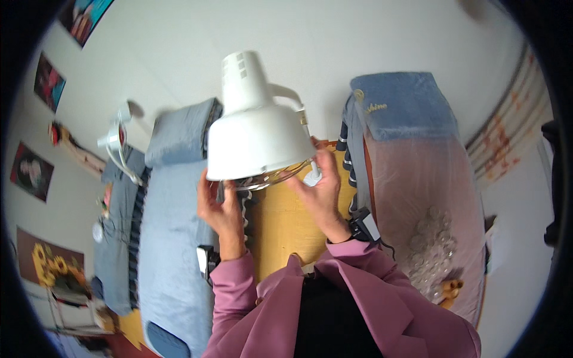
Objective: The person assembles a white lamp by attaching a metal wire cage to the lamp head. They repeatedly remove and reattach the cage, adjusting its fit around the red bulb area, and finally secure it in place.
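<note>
A large white lamp (258,137) with a bell-shaped shade and a vented neck is in front of me, its opening facing down. A metal wire guard (270,178) shows along the lower rim. My left hand (222,209) pinches the rim at the guard's left end, fingertips against it. On the other side, my right hand (321,185) grips the guard near the lamp's curved arm, some fingers hidden behind. Below the arm a piece of the white stand (312,175) appears.
To the left stretches a blue massage bed (173,238) with a pillow (181,132). On the right, another bed (388,179) under a clear sheet carries a folded blue towel (406,107), several glass cups (431,244) and a brown wooden object (450,290). A second lamp (113,138) stands at the far left.
</note>
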Demonstrator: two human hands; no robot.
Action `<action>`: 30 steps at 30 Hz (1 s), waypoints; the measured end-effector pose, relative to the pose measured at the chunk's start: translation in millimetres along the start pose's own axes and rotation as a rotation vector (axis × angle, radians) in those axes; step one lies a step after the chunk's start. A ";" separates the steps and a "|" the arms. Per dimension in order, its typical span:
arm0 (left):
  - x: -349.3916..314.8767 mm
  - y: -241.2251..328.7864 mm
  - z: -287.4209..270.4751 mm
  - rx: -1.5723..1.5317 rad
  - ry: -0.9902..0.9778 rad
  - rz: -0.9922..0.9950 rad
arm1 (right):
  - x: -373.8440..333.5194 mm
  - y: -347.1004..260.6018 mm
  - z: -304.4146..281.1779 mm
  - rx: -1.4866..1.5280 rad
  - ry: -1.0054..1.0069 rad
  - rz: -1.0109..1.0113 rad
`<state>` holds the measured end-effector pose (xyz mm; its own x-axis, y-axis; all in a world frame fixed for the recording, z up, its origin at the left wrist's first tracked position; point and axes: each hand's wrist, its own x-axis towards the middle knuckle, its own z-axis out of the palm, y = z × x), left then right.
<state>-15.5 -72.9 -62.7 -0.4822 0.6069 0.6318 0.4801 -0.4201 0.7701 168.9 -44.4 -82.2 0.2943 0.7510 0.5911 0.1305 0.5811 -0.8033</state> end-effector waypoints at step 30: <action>11.0 17.9 -8.2 0.038 -0.171 0.059 | -9.4 -18.3 -3.7 0.203 0.089 0.105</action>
<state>-18.2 -79.2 -41.3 -0.3228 0.6891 0.6488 0.5327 -0.4343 0.7263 167.3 -63.3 -73.4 0.3799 0.7849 0.4895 -0.0949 0.5594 -0.8234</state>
